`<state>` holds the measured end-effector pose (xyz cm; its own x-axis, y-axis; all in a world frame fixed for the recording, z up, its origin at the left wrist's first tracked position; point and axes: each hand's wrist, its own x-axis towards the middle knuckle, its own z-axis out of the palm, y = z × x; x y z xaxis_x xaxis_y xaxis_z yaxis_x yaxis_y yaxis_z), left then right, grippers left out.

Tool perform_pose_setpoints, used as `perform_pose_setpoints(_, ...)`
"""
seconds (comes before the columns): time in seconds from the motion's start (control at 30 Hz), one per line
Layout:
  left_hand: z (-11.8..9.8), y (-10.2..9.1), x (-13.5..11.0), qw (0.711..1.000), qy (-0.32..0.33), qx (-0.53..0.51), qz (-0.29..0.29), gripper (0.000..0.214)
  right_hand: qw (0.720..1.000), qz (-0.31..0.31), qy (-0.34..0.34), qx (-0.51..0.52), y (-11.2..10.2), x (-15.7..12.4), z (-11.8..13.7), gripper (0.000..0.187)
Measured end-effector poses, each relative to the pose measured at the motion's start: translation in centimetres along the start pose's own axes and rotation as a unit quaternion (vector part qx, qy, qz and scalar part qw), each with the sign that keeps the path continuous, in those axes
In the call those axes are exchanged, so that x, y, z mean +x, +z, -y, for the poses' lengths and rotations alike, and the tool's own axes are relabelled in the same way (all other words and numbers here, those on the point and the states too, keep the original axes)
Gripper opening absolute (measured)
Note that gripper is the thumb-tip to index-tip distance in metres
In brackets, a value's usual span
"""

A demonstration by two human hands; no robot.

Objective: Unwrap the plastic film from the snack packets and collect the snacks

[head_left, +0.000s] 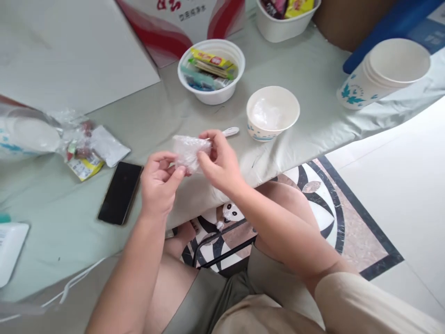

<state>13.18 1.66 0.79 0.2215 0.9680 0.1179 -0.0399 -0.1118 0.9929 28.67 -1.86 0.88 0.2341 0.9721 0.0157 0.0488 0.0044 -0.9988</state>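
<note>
Between both hands, above the table's front edge, is a small bundle of clear crinkled plastic wrap; what may be inside it cannot be made out. My left hand pinches its lower left side with thumb and fingers. On the right side, my right hand grips it, thumb on top. Just beyond the right hand lies a white object with a rounded end, partly hidden by the fingers. A paper cup stands to the right with clear plastic inside. A black phone lies left of my left hand.
A white bowl of colourful packets stands behind, near a red and white box. Another packet container is at the back. Stacked paper cups stand far right. Wrappers and a bagged cup stack lie left.
</note>
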Motion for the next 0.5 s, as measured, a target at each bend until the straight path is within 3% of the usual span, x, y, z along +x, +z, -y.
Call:
perform_pose_setpoints(0.07, -0.8, 2.2, 0.9, 0.999, -0.005, 0.013, -0.051, 0.035, 0.999, -0.031, 0.001, 0.026, -0.7, 0.8, 1.4, 0.03)
perform_pose_setpoints(0.17, -2.5, 6.5, 2.7, 0.998, 0.013, 0.005, -0.063, 0.03, 0.986, -0.158, -0.041, 0.045, -3.2, 2.0, 4.6, 0.024)
perform_pose_setpoints(0.23, -3.8, 9.5, 4.2, 0.998, 0.054, 0.008, -0.031, 0.023, 0.949, -0.276, -0.126, 0.083, -5.9, 2.6, 6.7, 0.019)
perform_pose_setpoints(0.3, -4.6, 12.2, 6.0, 0.993, 0.104, 0.051, 0.032, 0.019, 0.891, -0.385, -0.197, 0.138, -8.8, 3.0, 8.4, 0.017)
perform_pose_setpoints(0.37, -4.7, 14.3, 8.2, 0.98, 0.132, 0.116, 0.094, 0.021, 0.861, -0.448, -0.158, 0.179, -11.5, 3.1, 9.2, 0.015)
perform_pose_setpoints(0.43, -3.9, 15.8, 10.3, 0.957, 0.13, 0.212, 0.151, 0.016, 0.869, -0.451, -0.095, 0.18, -13.5, 3.0, 9.2, 0.017)
perform_pose_setpoints(0.5, -2.8, 16.8, 12.0, 0.925, 0.153, 0.301, 0.174, 0.02, 0.878, -0.44, -0.074, 0.172, -14.5, 2.8, 8.6, 0.02)
